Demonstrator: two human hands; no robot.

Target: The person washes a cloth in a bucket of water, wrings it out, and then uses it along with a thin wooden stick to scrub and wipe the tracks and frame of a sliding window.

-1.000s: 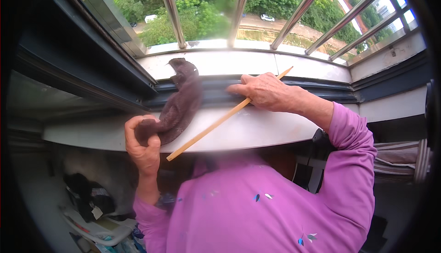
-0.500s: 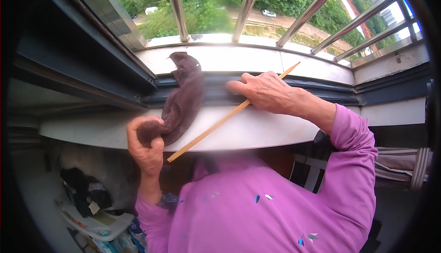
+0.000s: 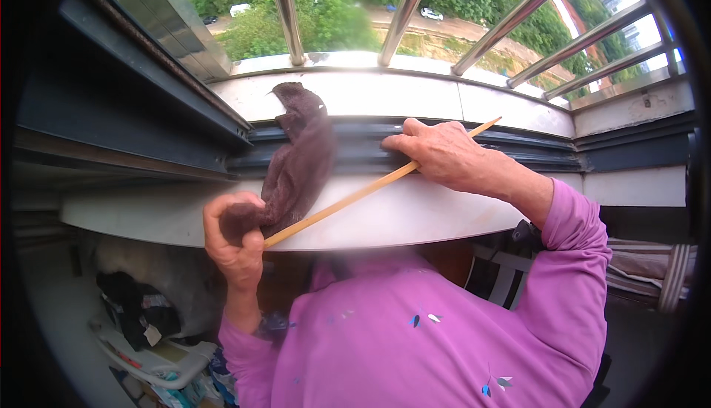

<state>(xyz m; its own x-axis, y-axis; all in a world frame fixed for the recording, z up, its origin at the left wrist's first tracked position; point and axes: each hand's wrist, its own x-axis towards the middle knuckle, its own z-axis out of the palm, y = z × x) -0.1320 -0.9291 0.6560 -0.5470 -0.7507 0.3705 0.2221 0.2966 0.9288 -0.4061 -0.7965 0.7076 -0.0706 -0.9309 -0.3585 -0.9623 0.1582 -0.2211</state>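
Observation:
My left hand (image 3: 238, 241) is closed round the lower end of a dark brown cloth (image 3: 300, 156). From there the cloth stretches up over the white sill (image 3: 385, 215) and across the dark window track (image 3: 359, 141), its far end resting on the pale outer ledge (image 3: 385, 93). My right hand (image 3: 444, 152) grips a thin wooden stick (image 3: 348, 201), its forefinger pointing left above the track. The stick slants from its pointed upper right end down to the left, where its lower end meets the fingers of my left hand.
Metal bars (image 3: 407, 12) stand beyond the outer ledge, with trees and a road far below. A dark window frame (image 3: 126, 82) borders the left. Under the sill at the lower left is a light-coloured rack (image 3: 178, 363) with bags. A striped cloth bundle (image 3: 644, 271) lies at the right.
My right hand has moved slightly right and down with the stick. The stick's lower end has come up against my left hand. The cloth stays nearly where it was.

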